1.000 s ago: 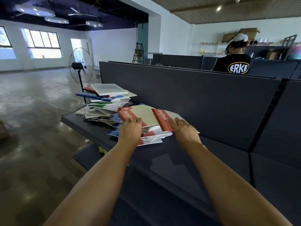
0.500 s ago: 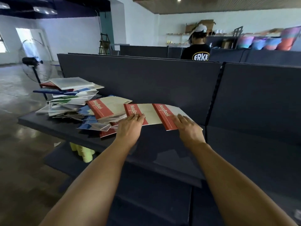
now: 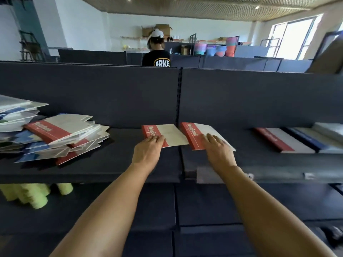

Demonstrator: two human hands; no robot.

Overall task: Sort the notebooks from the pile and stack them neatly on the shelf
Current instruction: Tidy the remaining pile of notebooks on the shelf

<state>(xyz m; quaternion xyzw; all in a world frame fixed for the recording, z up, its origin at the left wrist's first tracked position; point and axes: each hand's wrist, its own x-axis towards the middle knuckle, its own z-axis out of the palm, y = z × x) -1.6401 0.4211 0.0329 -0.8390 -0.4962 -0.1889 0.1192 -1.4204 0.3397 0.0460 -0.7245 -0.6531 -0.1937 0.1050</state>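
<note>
Flat, spread fingers of the left hand (image 3: 148,149) and right hand (image 3: 217,147) each press a red notebook (image 3: 163,135) (image 3: 193,135) on the shelf (image 3: 111,164); next, likely joining the sorted stack (image 3: 282,139) at right

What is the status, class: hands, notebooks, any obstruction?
Left hand flat on one red-spined notebook, right hand flat on another. Both on the shelf, between pile and sorted stack. Nothing in the way.
</note>
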